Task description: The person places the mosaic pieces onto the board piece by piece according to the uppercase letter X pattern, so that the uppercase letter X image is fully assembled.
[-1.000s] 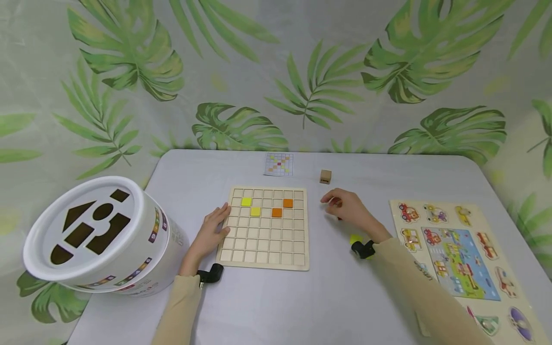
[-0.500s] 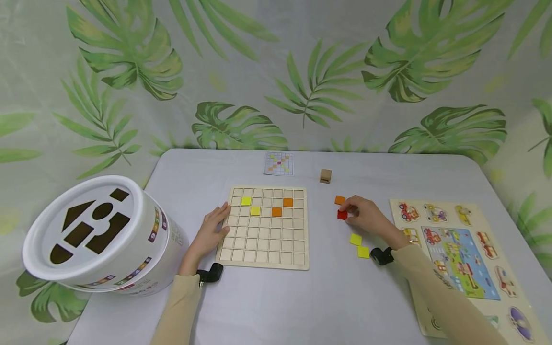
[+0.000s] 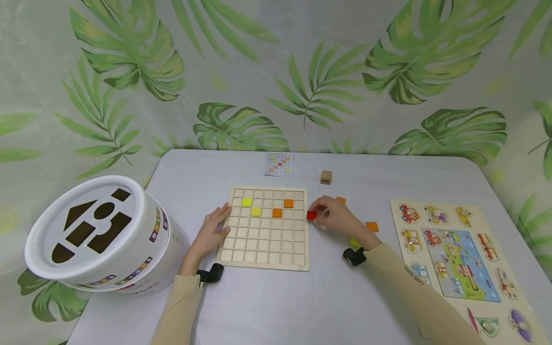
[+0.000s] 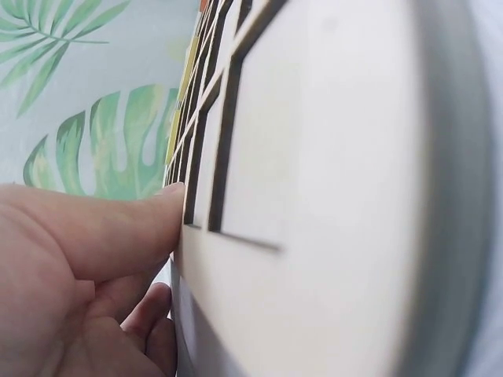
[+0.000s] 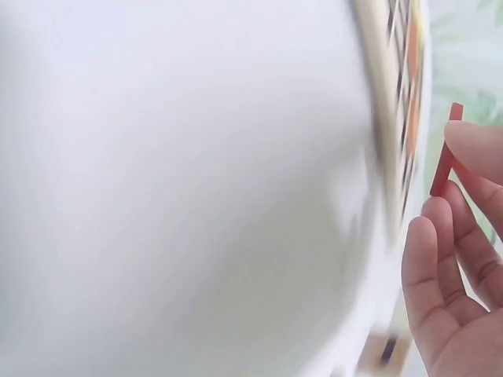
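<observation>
Pinching a red tile (image 3: 311, 215) between thumb and fingertips of the right hand (image 3: 334, 218), fingers curled round it, just off the right edge of the wooden grid board (image 3: 267, 249). Holding that tile edge-on in the right wrist view (image 5: 446, 161), close beside the board's rim (image 5: 377, 149), not yet touching any cell.

Resting the left hand (image 3: 211, 232) against the board's left edge, fingers straight and relaxed, gripping nothing; pressing the thumb (image 4: 118, 228) onto the frame at the rim in the left wrist view.

Sitting on the board (image 4: 314, 157) near its far edge: two yellow tiles (image 3: 251, 206) and two orange tiles (image 3: 282, 208), arranged in a shallow V.

Lying loose on the table (image 3: 267, 306) right of the board: one orange tile (image 3: 341, 199) just beyond the right hand, another orange tile (image 3: 372, 226) beside the wrist, a yellow tile (image 3: 354, 243) partly hidden under the wrist.

Standing near the far edge: a pattern card (image 3: 279, 164) and a small wooden cube (image 3: 326, 177). Occupying the left edge: a white shape-sorter bucket (image 3: 97, 235). Lying along the right edge: a vehicle peg puzzle (image 3: 457, 258).
</observation>
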Demonstrator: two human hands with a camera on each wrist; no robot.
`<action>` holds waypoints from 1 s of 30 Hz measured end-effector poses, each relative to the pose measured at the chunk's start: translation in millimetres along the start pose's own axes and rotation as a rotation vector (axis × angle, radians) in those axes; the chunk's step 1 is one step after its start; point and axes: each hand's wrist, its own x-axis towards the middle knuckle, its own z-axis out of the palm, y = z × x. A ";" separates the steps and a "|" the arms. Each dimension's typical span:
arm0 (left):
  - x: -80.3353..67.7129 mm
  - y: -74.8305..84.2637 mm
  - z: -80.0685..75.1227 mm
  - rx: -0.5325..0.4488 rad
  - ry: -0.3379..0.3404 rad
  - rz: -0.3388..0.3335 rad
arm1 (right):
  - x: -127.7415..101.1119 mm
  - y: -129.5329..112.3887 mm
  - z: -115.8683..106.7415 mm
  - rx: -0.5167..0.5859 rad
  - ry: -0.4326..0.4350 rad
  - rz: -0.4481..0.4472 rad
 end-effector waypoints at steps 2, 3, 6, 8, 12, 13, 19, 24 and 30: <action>0.2 0.0 0.0 0.000 -0.001 -0.003 | 7.6 -12.1 11.0 0.012 -0.027 -0.025; 0.1 0.2 -0.2 0.001 -0.002 -0.004 | 11.3 -17.5 16.6 0.016 -0.041 -0.038; 0.1 0.5 -0.4 0.000 -0.005 -0.007 | 22.5 -32.8 32.9 0.032 -0.083 -0.078; 0.0 0.4 -0.6 0.000 -0.003 -0.007 | 29.6 -42.7 42.5 0.038 -0.109 -0.089; -0.1 0.0 -0.6 -0.003 0.000 -0.005 | 42.6 -56.2 59.3 -0.013 -0.135 -0.118; -0.1 -0.2 -0.6 -0.002 0.001 -0.003 | 45.4 -58.3 62.6 -0.030 -0.138 -0.124; -0.3 -1.7 -0.1 0.004 -0.002 0.000 | 54.6 -64.8 74.7 -0.111 -0.154 -0.110; 0.0 -2.8 0.1 0.005 0.001 -0.009 | 56.6 -67.2 78.0 -0.153 -0.166 -0.123; -0.1 -2.3 -0.1 -0.003 -0.007 -0.012 | 53.2 -66.4 75.8 -0.143 -0.155 -0.113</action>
